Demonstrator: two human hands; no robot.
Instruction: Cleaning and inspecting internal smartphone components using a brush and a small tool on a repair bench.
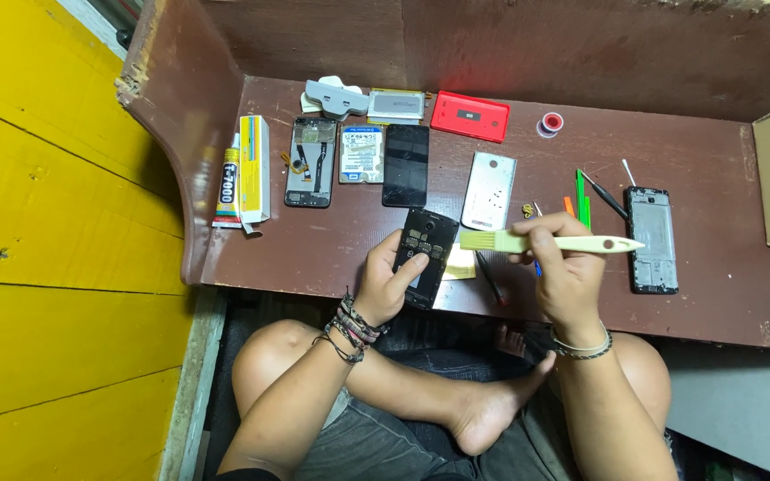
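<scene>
Phone parts are lying spread in rows across our brown workbench (331, 258), each within easy reach. We are steadying an opened black phone (424, 254) near the bench's front edge with our left hand (389, 283), fingers curled around its lower end and thumb pressing its back so it is not sliding. Our right hand (563, 267) is pinching a cream brush (550, 242) shut between fingers, bristles pointing toward the phone's upper right edge

Left hand (391, 283) rests with fingers curled; right hand (560, 267) is closed in a grip.
</scene>
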